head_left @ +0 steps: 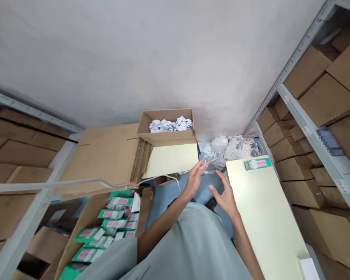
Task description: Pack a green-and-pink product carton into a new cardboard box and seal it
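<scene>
My left hand [196, 177] is raised in front of me with its fingers stretched out, and a thin clear plastic piece [211, 160] sits at its fingertips. Whether it is gripped I cannot tell. My right hand [225, 194] hovers just right of it, fingers spread, holding nothing. Both hands are above the gap between two pale yellow tables [259, 210]. A green and pink packaged item [258, 164] lies on the right table's far end. A pile of clear plastic bags and white wrappers [231, 148] lies behind the hands.
An open carton of crumpled white paper [169, 125] stands on the left table. A carton full of green and pink packages [111, 225] sits at lower left. Metal shelves with brown cartons [317, 97] line the right and left sides. A white box [307, 268] rests at the right table's near corner.
</scene>
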Tool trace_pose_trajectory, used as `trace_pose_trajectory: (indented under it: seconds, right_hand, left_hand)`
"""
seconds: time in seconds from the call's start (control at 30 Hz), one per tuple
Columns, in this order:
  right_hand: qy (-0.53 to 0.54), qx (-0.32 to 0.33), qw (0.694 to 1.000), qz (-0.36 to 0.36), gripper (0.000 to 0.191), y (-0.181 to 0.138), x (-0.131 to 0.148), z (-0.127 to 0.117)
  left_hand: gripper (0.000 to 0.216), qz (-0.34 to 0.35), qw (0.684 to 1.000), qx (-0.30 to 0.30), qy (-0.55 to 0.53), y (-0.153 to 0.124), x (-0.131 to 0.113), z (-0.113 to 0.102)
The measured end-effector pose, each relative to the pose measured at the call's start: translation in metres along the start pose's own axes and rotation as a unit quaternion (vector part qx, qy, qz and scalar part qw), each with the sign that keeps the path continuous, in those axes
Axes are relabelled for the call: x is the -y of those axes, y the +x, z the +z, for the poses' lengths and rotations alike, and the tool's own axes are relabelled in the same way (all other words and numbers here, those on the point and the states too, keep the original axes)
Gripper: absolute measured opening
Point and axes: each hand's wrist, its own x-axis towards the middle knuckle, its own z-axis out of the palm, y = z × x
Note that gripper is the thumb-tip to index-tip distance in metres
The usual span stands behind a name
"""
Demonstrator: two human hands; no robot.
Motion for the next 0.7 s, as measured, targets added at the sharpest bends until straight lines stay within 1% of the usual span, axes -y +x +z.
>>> trace_pose_trajectory:
  seconds: [0.07, 0.13, 0.2, 0.27, 0.37, 0.5, 0.6, 0.7]
  right_hand:
    - [-0.003, 0.017, 1.000, -0.009, 0.059, 0.002, 0.008, 0.015]
    - [-0.010, 0.040, 0.999, -0.024, 0.059, 0.007, 0.018, 0.034]
    - [-0.019, 0.068, 0.997, -0.039, 0.058, 0.014, 0.029, 0.058]
    - [-0.030, 0.097, 0.994, -0.048, 0.058, 0.022, 0.041, 0.089]
    - [-0.038, 0.148, 0.986, -0.060, 0.056, 0.032, 0.059, 0.146]
    - [-0.019, 0.212, 0.975, -0.067, 0.051, 0.039, 0.073, 0.237]
    - [0.011, 0.260, 0.965, -0.037, 0.049, 0.047, 0.067, 0.309]
    - [0.011, 0.293, 0.956, 0.035, 0.048, 0.064, 0.052, 0.380]
  left_hand:
    - [0.066, 0.010, 1.000, -0.020, -0.007, -0.007, -0.008, -0.012]
    - [0.066, 0.019, 0.999, -0.039, -0.020, -0.013, -0.016, -0.032]
    - [0.068, 0.033, 0.997, -0.062, -0.033, -0.020, -0.024, -0.061]
    - [0.067, 0.050, 0.993, -0.096, -0.045, -0.027, -0.033, -0.097]
    - [0.060, 0.070, 0.981, -0.168, -0.064, -0.040, -0.045, -0.164]
    - [0.054, 0.098, 0.955, -0.267, -0.085, -0.061, -0.052, -0.266]
    - [0.051, 0.098, 0.932, -0.337, -0.089, -0.075, -0.049, -0.341]
    - [0.051, 0.090, 0.905, -0.399, -0.114, -0.084, -0.041, -0.409]
